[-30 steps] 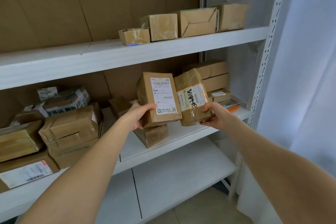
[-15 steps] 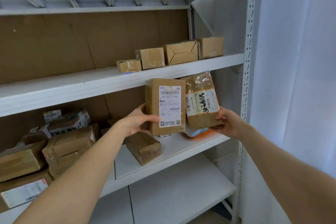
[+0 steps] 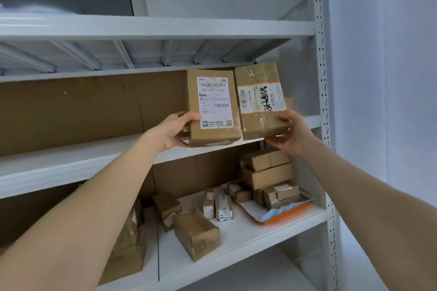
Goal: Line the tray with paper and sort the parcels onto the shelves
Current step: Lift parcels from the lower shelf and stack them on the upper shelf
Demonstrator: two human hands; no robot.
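Note:
My left hand [image 3: 176, 131] grips the lower left corner of a brown parcel with a white barcode label [image 3: 212, 108], held upright. My right hand [image 3: 292, 133] grips the bottom of a taped brown parcel with black handwriting on its label [image 3: 261, 99]. Both parcels are raised side by side in front of the upper shelf [image 3: 71, 160], hiding what stands behind them. On the shelf below, an orange tray [image 3: 286, 215] lined with white paper holds several small brown boxes [image 3: 267, 173].
Loose brown parcels [image 3: 196, 231] and two small upright white-labelled packs [image 3: 223, 207] lie on the lower shelf. A larger brown parcel [image 3: 128, 243] sits left of my forearm. A perforated white upright post [image 3: 324, 101] bounds the shelves on the right. Cardboard backs the shelves.
Both hands have lifted the two parcels from the lower shelf level up to the upper shelf. The view has tilted upward, and the small boxes on the upper shelf are now behind the parcels.

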